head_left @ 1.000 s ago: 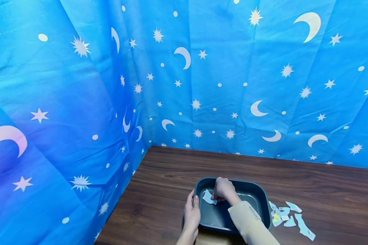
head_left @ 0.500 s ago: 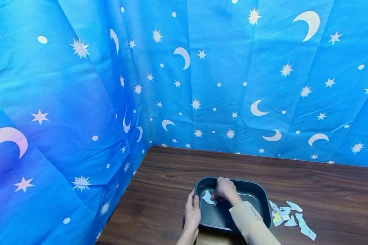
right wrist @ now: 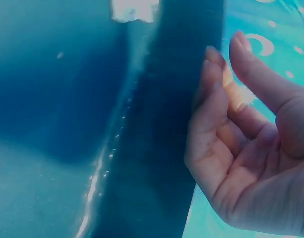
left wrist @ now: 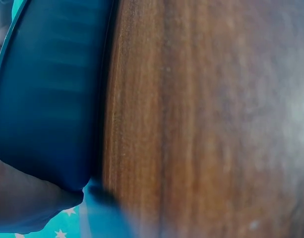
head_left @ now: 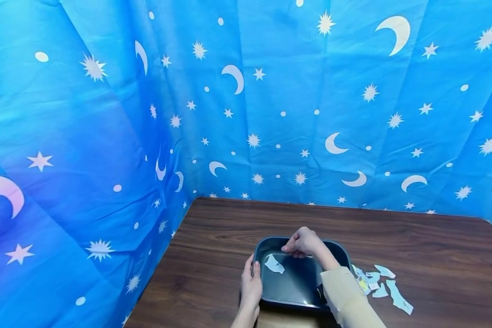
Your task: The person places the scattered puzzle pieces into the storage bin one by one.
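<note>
A dark rectangular pan (head_left: 293, 282) with rounded corners sits on the table. Inside it, towards the left end, lies one pale torn-edged piece (head_left: 274, 264), whose end also shows as a bright piece (right wrist: 135, 10) in the right wrist view. My left hand (head_left: 251, 288) grips the pan's left side, thumb at the rim and fingers along the outer wall (left wrist: 47, 89). Over the far part of the pan hovers my right hand (head_left: 306, 242), fingers loosely curled. In the right wrist view the right hand's thumb stands apart from its fingers (right wrist: 211, 119) with nothing between them.
Right of the pan lie several irregular pale pieces, among them a long one (head_left: 399, 297) and one with a yellow print (head_left: 362, 283). The brown wooden table (head_left: 221, 237) ends at a blue curtain (head_left: 283, 91) with moons and stars behind and to the left.
My right hand has lifted off the pale piece and moved back and right, leaving it in the pan. The left hand keeps its hold. The head view has shifted slightly.
</note>
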The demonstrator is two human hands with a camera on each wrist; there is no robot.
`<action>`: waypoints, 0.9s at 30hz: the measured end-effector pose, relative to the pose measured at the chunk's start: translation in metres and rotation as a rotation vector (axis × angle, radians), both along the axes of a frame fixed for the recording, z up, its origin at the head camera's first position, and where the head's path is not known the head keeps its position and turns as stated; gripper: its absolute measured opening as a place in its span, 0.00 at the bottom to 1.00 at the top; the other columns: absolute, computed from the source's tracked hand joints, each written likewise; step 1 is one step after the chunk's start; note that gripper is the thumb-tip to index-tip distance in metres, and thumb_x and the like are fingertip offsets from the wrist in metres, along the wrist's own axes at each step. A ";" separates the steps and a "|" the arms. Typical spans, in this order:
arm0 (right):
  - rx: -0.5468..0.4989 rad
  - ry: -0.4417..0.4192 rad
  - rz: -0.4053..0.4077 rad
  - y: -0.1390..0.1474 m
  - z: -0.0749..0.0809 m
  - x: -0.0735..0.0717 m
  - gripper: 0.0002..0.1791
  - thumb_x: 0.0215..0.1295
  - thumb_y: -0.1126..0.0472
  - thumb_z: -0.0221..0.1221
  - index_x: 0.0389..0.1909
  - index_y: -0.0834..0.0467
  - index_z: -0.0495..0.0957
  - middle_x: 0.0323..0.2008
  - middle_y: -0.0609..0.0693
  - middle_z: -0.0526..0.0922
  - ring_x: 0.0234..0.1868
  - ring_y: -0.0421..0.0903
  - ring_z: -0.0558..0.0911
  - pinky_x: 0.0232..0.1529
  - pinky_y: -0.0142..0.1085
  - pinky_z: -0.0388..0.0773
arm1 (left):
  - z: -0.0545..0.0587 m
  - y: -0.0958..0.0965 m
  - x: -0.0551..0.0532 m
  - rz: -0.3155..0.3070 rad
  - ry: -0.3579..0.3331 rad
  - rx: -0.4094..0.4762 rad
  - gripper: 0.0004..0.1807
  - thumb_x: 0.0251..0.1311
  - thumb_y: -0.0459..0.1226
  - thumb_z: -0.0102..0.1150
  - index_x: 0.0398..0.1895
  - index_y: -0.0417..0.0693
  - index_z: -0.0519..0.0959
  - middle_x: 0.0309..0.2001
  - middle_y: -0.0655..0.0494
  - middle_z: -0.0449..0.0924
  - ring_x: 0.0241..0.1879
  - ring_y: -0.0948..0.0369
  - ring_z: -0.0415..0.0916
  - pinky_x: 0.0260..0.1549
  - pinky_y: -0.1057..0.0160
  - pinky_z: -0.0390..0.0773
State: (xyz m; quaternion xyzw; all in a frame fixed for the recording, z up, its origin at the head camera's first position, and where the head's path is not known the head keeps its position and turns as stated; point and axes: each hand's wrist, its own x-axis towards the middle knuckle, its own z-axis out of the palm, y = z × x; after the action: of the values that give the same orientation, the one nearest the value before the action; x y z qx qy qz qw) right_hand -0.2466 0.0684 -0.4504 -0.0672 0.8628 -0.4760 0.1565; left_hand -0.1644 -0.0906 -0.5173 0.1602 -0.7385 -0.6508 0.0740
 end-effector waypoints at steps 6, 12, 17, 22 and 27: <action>-0.059 -0.008 -0.048 0.018 0.011 -0.002 0.08 0.53 0.61 0.66 0.25 0.63 0.83 0.19 0.51 0.80 0.19 0.45 0.77 0.25 0.37 0.79 | -0.001 0.001 -0.002 0.012 -0.004 -0.002 0.20 0.71 0.36 0.38 0.63 0.40 0.63 0.62 0.36 0.64 0.62 0.41 0.58 0.59 0.41 0.58; -0.152 -0.008 -0.067 0.044 0.024 -0.002 0.09 0.56 0.63 0.64 0.29 0.67 0.82 0.21 0.54 0.81 0.19 0.44 0.76 0.25 0.37 0.79 | 0.000 0.003 -0.004 0.007 -0.006 0.022 0.21 0.71 0.36 0.37 0.64 0.38 0.62 0.63 0.34 0.62 0.63 0.40 0.56 0.59 0.41 0.57; -0.177 0.005 -0.083 0.068 0.030 -0.002 0.11 0.57 0.62 0.63 0.32 0.68 0.81 0.22 0.53 0.80 0.22 0.46 0.77 0.27 0.38 0.79 | -0.001 0.002 -0.004 0.011 -0.004 0.024 0.21 0.71 0.35 0.38 0.64 0.37 0.62 0.63 0.34 0.61 0.63 0.40 0.56 0.59 0.41 0.57; -0.193 -0.004 -0.104 0.090 0.031 0.002 0.12 0.59 0.61 0.62 0.35 0.69 0.80 0.24 0.53 0.80 0.23 0.46 0.77 0.27 0.36 0.77 | -0.001 0.001 -0.005 0.014 -0.006 0.020 0.21 0.71 0.36 0.38 0.64 0.38 0.62 0.63 0.35 0.62 0.63 0.40 0.57 0.59 0.41 0.58; -0.221 -0.004 -0.103 0.109 0.029 0.007 0.13 0.60 0.63 0.61 0.36 0.71 0.79 0.23 0.53 0.79 0.22 0.45 0.76 0.26 0.35 0.76 | -0.001 0.003 -0.004 0.014 -0.026 0.004 0.21 0.71 0.38 0.38 0.64 0.39 0.62 0.63 0.34 0.61 0.62 0.40 0.57 0.58 0.41 0.59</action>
State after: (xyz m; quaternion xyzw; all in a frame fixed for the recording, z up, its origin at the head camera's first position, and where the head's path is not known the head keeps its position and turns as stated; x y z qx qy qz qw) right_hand -0.2400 0.1774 -0.4210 -0.0387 0.8070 -0.5758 0.1254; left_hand -0.1688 -0.0880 -0.5182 0.1739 -0.7369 -0.6497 0.0685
